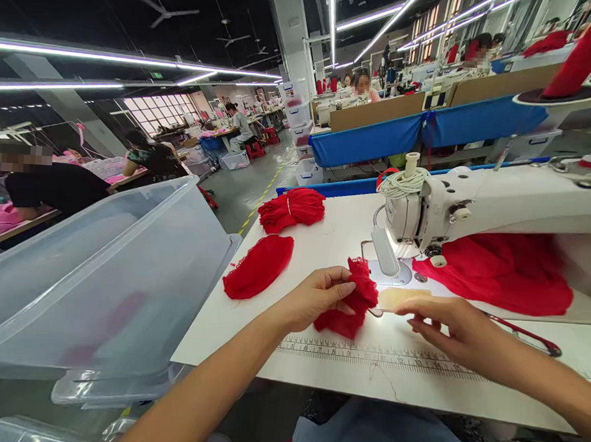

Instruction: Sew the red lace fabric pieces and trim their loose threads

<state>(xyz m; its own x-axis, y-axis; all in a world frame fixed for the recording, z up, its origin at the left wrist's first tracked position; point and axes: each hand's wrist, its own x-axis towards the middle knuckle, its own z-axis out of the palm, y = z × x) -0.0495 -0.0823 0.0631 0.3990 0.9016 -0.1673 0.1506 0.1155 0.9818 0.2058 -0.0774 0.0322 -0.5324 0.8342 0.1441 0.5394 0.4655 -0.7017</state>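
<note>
My left hand (315, 297) pinches a small bunched piece of red lace fabric (351, 304) just in front of the sewing machine's needle area (397, 270). My right hand (449, 324) lies on the white table to the right of the fabric, fingers together and extended, fingertips touching a beige flat piece (401, 297) near the presser foot. Whether it grips anything is unclear. A white sewing machine (477, 205) stands behind both hands.
Two stacks of red lace pieces (260, 267) (292, 209) lie at the table's left. A larger red fabric heap (503, 270) sits under the machine arm. A clear plastic bin (97, 269) stands left of the table. A ruler strip (377, 356) runs along the table front. Other people work at distant stations.
</note>
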